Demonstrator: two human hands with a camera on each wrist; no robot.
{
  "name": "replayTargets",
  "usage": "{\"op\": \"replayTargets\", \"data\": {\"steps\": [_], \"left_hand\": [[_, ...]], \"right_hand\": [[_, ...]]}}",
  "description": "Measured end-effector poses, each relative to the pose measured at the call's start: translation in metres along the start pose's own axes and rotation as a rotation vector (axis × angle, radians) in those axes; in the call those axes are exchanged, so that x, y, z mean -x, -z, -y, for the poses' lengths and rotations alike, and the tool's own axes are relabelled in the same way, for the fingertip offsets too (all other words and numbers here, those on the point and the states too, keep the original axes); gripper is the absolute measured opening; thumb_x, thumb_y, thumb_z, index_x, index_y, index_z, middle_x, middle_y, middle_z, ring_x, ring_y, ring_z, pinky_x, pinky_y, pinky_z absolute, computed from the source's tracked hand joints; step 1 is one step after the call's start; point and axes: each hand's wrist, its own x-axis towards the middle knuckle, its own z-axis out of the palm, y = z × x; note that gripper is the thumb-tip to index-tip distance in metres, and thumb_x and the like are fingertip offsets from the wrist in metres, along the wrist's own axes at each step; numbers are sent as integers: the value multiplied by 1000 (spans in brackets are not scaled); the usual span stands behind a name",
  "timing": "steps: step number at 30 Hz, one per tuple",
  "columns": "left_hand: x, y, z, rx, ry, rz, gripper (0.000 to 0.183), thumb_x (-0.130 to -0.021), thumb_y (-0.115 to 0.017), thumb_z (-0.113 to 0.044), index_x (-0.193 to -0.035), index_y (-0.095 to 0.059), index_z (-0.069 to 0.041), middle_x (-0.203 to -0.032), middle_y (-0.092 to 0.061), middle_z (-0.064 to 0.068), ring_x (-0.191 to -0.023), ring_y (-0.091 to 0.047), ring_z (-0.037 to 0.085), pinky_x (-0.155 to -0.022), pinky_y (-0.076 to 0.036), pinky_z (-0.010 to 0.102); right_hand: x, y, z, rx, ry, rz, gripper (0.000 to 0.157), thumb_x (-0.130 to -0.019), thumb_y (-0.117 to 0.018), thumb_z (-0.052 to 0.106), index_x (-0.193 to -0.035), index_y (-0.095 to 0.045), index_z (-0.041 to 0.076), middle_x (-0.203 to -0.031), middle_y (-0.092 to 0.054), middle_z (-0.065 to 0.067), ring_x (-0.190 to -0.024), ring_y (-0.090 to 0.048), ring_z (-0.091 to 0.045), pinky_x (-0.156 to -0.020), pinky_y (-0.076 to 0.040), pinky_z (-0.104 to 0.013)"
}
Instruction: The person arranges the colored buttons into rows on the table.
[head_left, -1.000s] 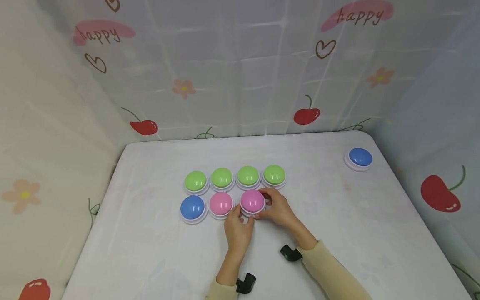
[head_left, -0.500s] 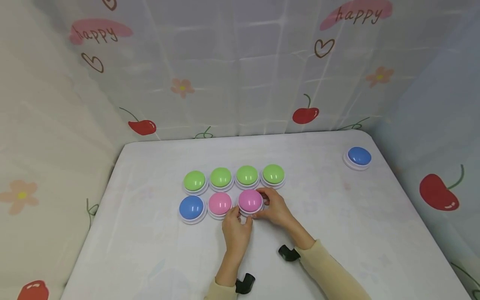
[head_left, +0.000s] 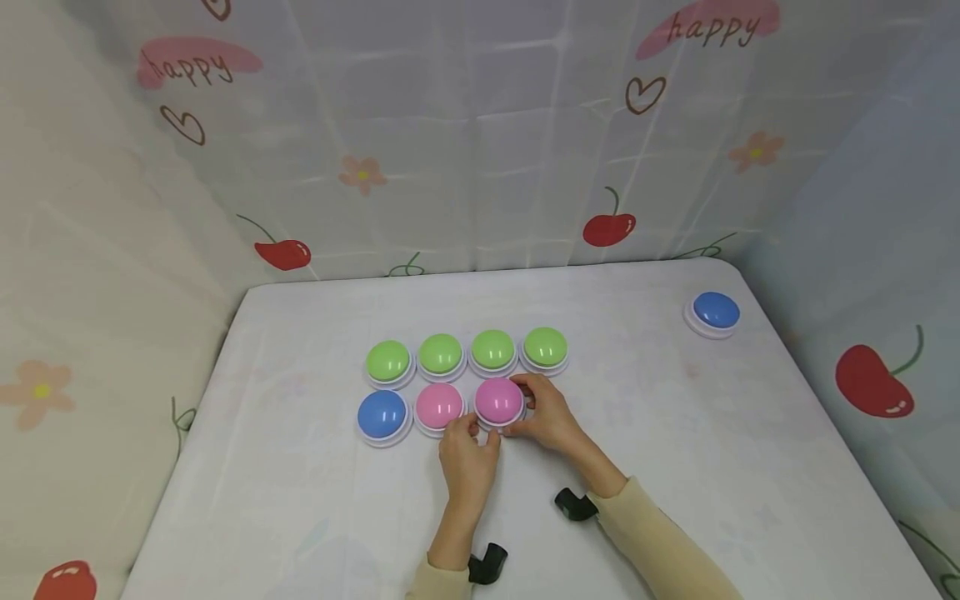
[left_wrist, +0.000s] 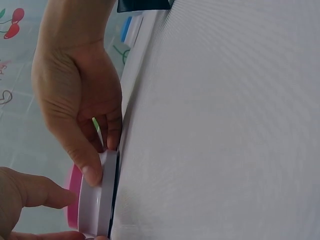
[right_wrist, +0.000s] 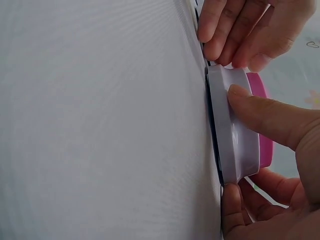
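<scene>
In the head view, a pink domed push button (head_left: 498, 400) with a white base lies between my two hands. My right hand (head_left: 553, 417) grips the base from the right; in the right wrist view its thumb (right_wrist: 270, 116) lies along the white side and its other fingers are at the far edge. My left hand (head_left: 468, 471) stays at the button's left, fingertips close against the rim, its fingers loosely extended; exact contact is hard to tell. A second pink button (head_left: 439, 406) is left of it, then a blue button (head_left: 381, 414).
Several green buttons (head_left: 440, 355) stand in a row just behind. Another blue button (head_left: 716, 310) sits alone at the table's far right corner. Printed curtains (head_left: 480, 167) border the white table (head_left: 300, 500) at the back and sides.
The gripped pink button has slid slightly left, closer to the second pink button, my right hand with it. My left hand has shifted slightly left. The whole head view has drifted a little.
</scene>
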Motion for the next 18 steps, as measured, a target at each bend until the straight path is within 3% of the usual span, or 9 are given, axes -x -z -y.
{"op": "replayTargets", "data": {"steps": [11,16,18], "left_hand": [[-1,1,1,23,5,1,26,-71,-80,-4,-94,-70,5,-78,-64,13,-72,-60,23,-68,-52,33],[-1,7,-2,-7,1,-20,27,-73,-81,-7,-97,-70,2,-81,-66,10,-74,-60,20,-67,-46,34],[-4,12,-3,35,-23,-42,31,-74,-81,-6,-101,-69,2,-85,-67,10,-76,-62,22,-68,-51,35]], "right_hand": [[5,5,3,-30,-51,4,83,-60,-91,3,-133,-52,-3,-122,-60,-19,-110,-61,-31,-95,-54,-38],[16,27,11,-73,-136,17,70,-72,-85,9,-133,-53,-1,-129,-59,-19,-116,-59,-34,-100,-51,-44],[18,42,11,-93,-165,-3,62,-77,-82,13,-132,-55,0,-130,-59,-19,-117,-59,-35,-100,-51,-45]]}}
